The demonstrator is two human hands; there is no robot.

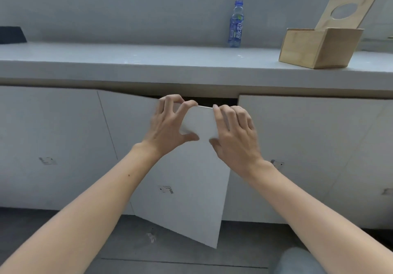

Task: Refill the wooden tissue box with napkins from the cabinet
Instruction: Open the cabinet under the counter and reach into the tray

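A white pack of napkins (201,121) is held between my left hand (170,125) and my right hand (232,133), in front of the open cabinet door (187,199) below the counter. Both hands grip its sides with fingers over the top edge. The wooden tissue box (319,48) stands on the counter at the far right, its lid (350,3) with a round hole tilted up and open. The dark cabinet opening (221,101) shows just behind the napkins.
A blue plastic bottle (236,25) stands upright on the grey counter (148,61), left of the box. White cabinet doors (308,146) flank the open one. A dark object (11,35) sits at the counter's far left. My knee (297,261) shows at the bottom.
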